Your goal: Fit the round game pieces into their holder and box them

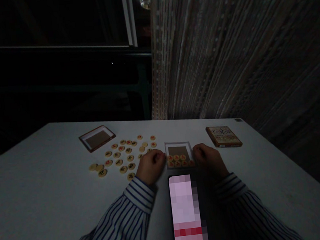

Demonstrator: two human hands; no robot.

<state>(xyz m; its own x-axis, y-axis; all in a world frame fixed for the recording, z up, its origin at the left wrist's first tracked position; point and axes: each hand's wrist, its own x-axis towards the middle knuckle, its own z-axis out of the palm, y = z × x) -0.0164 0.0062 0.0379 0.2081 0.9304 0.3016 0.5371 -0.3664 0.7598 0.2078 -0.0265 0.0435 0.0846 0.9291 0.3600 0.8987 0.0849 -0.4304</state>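
A small open box (178,144) with a pale rim and brown bottom lies on the table between my hands. Two rows of round Chinese chess pieces (176,157) with red characters line its near side. My left hand (150,165) is closed at the box's left edge, thumb side up. At the right edge, my right hand (210,158) is closed in the same way. Both hands seem to pinch the sides of the box, though the fingertips are partly hidden. Left of the box, loose Chinese chess pieces (119,162) are scattered, with black or red characters or blank sides up.
An open box (87,143) with a brown rim lies at the back left of the white table (55,193). A closed box with a printed lid (224,135) sits at the right. A lit phone (184,206), its screen blurred, lies between my forearms. A string curtain (198,54) hangs behind.
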